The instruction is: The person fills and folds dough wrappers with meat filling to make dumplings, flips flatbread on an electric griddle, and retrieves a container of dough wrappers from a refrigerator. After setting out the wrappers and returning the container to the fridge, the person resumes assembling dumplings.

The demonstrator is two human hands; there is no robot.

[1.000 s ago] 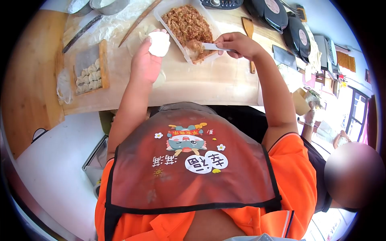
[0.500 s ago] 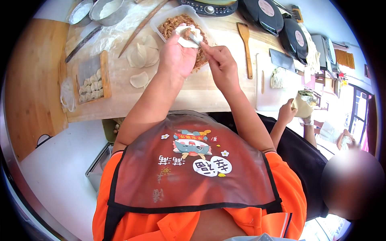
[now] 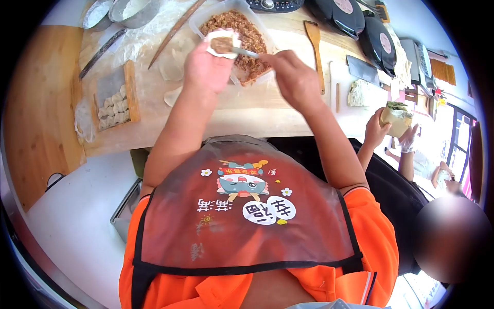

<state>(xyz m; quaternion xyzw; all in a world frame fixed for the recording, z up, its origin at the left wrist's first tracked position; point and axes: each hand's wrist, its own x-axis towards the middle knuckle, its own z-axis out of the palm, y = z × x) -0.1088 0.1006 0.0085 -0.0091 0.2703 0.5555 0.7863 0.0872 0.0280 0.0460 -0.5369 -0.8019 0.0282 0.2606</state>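
On the fingers of my left hand (image 3: 206, 69) lies a round white dumpling wrapper (image 3: 236, 37) with a dab of brown minced filling (image 3: 222, 45) pressed on it. My right hand (image 3: 296, 77), slightly blurred, grips a narrow metal spatula (image 3: 247, 52); its tip reaches the edge of the wrapper. Under and behind both hands is a clear plastic tub (image 3: 197, 21) of minced filling (image 3: 251, 37). A pile of wrappers (image 3: 171, 63) lies left of my left hand, partly behind it. One more wrapper (image 3: 171, 97) sticks out beside my left forearm.
A wooden tray (image 3: 133, 95) of folded dumplings stands at left. Rolling pins and floury metal bowls (image 3: 135, 11) are behind it. A wooden spatula (image 3: 315, 51), black griddles (image 3: 337, 15), and a white board (image 3: 337, 116) lie right. Another person's hands (image 3: 378, 126) hold a filled flatbread nearby.
My left hand has moved left with the wrapper, off the middle of the tub. The filling now lies flatter on it. My right hand has turned and shifted right, the spatula lying more level.
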